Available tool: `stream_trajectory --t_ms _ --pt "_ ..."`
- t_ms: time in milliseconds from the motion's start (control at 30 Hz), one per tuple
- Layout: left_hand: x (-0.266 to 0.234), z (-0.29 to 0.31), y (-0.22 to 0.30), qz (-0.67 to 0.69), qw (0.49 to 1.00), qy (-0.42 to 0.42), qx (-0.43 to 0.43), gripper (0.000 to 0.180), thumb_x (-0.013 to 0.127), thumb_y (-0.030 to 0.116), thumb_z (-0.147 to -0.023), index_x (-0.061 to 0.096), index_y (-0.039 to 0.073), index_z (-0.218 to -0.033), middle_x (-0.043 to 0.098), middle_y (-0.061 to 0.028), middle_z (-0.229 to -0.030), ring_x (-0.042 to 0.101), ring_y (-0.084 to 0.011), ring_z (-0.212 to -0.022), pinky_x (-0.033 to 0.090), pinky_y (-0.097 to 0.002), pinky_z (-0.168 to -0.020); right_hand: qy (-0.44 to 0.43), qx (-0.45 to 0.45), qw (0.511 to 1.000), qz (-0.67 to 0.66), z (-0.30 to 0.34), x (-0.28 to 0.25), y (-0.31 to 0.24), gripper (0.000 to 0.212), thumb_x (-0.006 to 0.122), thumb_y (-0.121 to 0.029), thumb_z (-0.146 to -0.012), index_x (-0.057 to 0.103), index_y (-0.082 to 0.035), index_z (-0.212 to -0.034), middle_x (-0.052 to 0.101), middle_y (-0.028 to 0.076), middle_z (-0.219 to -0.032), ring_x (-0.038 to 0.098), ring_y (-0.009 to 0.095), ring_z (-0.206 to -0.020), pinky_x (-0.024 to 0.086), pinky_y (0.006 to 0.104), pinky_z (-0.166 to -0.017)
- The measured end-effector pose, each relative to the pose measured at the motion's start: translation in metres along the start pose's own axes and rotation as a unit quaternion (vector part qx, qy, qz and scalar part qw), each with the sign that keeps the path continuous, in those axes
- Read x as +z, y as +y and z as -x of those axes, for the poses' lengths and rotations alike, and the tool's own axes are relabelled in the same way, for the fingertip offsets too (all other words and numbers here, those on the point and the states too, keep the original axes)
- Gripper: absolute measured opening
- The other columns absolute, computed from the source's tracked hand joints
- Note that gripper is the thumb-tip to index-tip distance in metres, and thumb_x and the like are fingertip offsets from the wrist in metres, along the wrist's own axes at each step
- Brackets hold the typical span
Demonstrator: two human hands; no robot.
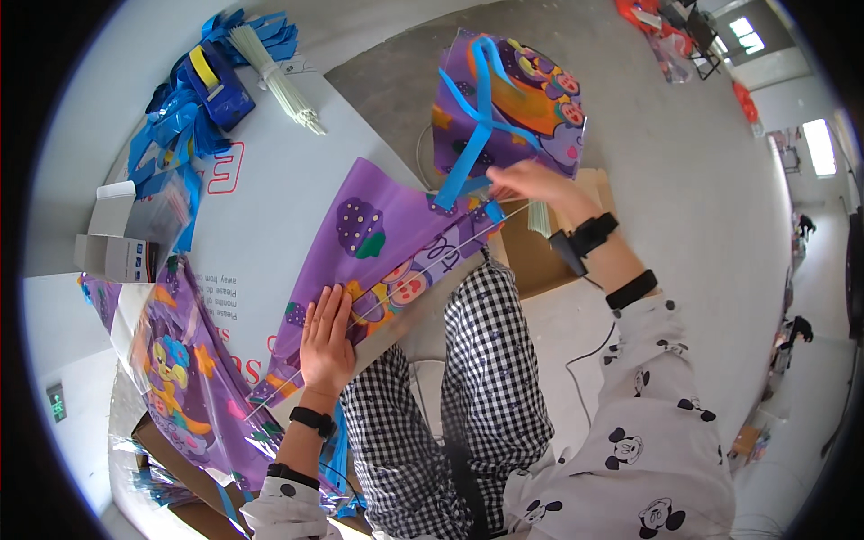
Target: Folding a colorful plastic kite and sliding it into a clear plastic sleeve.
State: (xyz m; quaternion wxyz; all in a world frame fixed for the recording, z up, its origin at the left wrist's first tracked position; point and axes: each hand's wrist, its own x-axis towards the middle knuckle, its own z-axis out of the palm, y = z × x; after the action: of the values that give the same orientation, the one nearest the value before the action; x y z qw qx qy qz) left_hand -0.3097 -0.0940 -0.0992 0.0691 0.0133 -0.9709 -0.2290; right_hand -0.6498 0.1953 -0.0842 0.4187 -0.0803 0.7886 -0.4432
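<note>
A purple printed kite sail, with a cartoon border and a dotted berry shape, lies over the near edge of the table. My left hand rests flat on it, fingers stretched out. Along its printed border runs a thin pale rod, passing close to the left fingers. At the sail's far right corner, my right hand has its fingers drawn together beside a blue strip; what they hold, if anything, is hidden. Just beyond hangs or lies another purple cartoon-printed sheet with blue ribbons across it.
The white table board carries a blue tape dispenser, a bundle of pale rods, blue streamers and a small open box. More printed sheets drape at left. A cardboard box stands beyond my knees.
</note>
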Motion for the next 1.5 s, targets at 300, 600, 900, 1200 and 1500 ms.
stream_trajectory --t_ms 300,600,900,1200,1500 --pt "0.004 0.001 -0.002 -0.009 1.000 0.002 0.000 0.065 0.046 -0.005 -0.074 0.050 0.004 -0.138 0.045 -0.0118 -0.147 0.038 -0.0280 -0.140 0.029 -0.0466 -0.116 -0.095 0.126 0.953 -0.257 -0.004 0.054 0.022 0.051 0.061 -0.046 -0.094 0.055 -0.014 -0.133 0.062 0.004 -0.122 0.062 0.014 -0.097 0.050 0.0357 -0.088" --pt "0.004 -0.002 0.000 -0.010 1.000 -0.007 0.004 0.064 0.045 -0.003 -0.074 0.050 0.002 -0.137 0.046 -0.0136 -0.146 0.039 -0.0291 -0.139 0.028 -0.0467 -0.117 -0.042 -0.181 0.979 0.089 0.006 0.057 0.068 0.083 0.072 -0.012 -0.085 0.027 -0.026 -0.154 0.064 0.006 -0.124 0.060 0.017 -0.106 0.046 0.0291 -0.094" --pt "0.006 0.000 -0.003 -0.025 1.000 -0.009 0.006 0.062 0.042 -0.002 -0.075 0.049 0.001 -0.137 0.045 -0.0149 -0.147 0.039 -0.0308 -0.139 0.027 -0.0475 -0.117 -0.165 -0.087 0.872 -0.452 -0.013 0.067 -0.002 0.064 0.053 -0.051 -0.096 0.045 -0.004 -0.139 0.058 0.017 -0.131 0.055 0.026 -0.123 0.049 0.0398 -0.099" --pt "0.006 -0.001 0.000 -0.015 1.000 0.007 0.008 0.062 0.042 -0.002 -0.075 0.049 0.001 -0.137 0.046 -0.0158 -0.146 0.040 -0.0310 -0.138 0.028 -0.0479 -0.117 -0.202 -0.165 0.831 -0.492 -0.053 0.045 -0.009 0.050 0.064 -0.026 -0.093 0.049 -0.001 -0.133 0.063 0.014 -0.115 0.059 0.029 -0.116 0.046 0.0430 -0.102" --pt "-0.001 0.002 0.000 -0.010 1.000 0.006 -0.005 0.064 0.045 -0.005 -0.074 0.050 0.004 -0.138 0.045 -0.0120 -0.147 0.038 -0.0275 -0.140 0.029 -0.0460 -0.117 0.047 -0.236 0.794 -0.558 -0.038 0.002 -0.070 0.026 0.059 -0.007 -0.093 0.053 0.001 -0.117 0.061 0.014 -0.119 0.058 0.029 -0.115 0.046 0.0446 -0.103"
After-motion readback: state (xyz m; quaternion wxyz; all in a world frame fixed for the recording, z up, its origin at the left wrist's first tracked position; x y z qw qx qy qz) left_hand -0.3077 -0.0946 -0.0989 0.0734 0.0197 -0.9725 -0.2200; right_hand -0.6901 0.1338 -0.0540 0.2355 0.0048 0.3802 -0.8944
